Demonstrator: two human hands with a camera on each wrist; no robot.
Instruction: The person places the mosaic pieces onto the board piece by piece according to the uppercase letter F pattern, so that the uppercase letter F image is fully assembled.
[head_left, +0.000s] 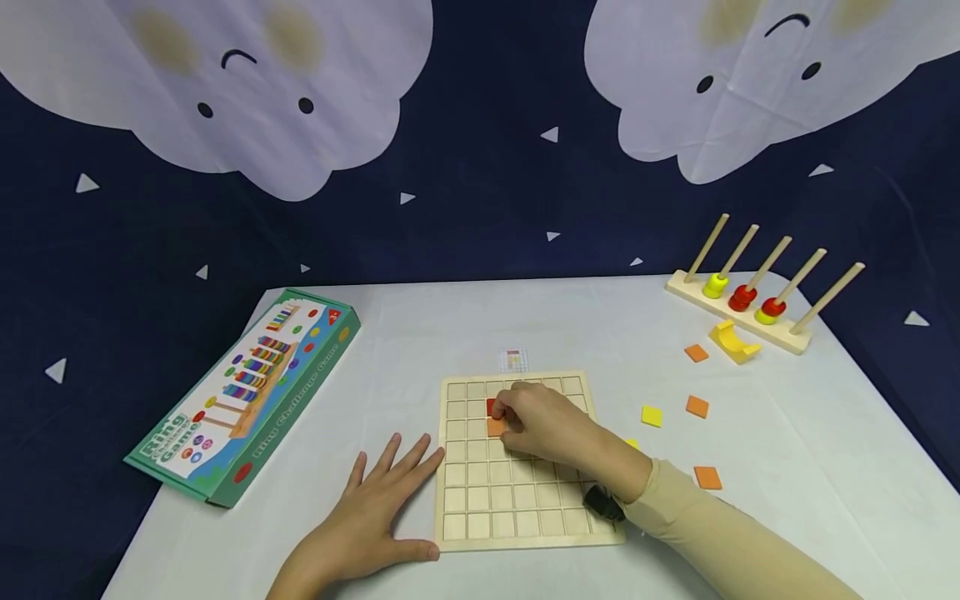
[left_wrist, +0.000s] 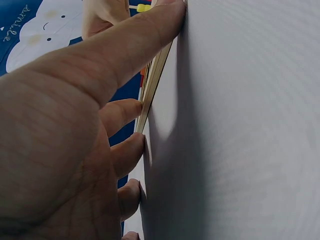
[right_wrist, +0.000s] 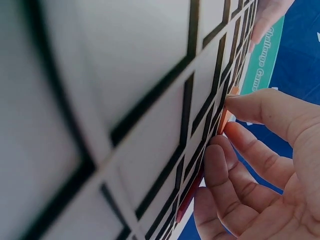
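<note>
My right hand [head_left: 546,423] is over the upper part of a wooden grid board [head_left: 480,525], pinching an orange square tile [right_wrist: 226,116] between thumb and index finger. In the head view the orange tile lies right over a grid square, partly covered by the hand. Just beyond it sits a red square tile [head_left: 490,407], also partly hidden by the fingers. Flat on the white table, my left hand [head_left: 367,521] has its fingers spread. Its thumb and index fingertips rest against the left edge of the board, as the left wrist view also shows.
Loose orange tiles [head_left: 707,477] and yellow tiles [head_left: 652,416] lie right of the board. Behind it is a small printed card [head_left: 513,360]. A green game box [head_left: 247,392] lies at left. At back right stand a peg rack [head_left: 738,312] with rings and a yellow curved block [head_left: 735,342].
</note>
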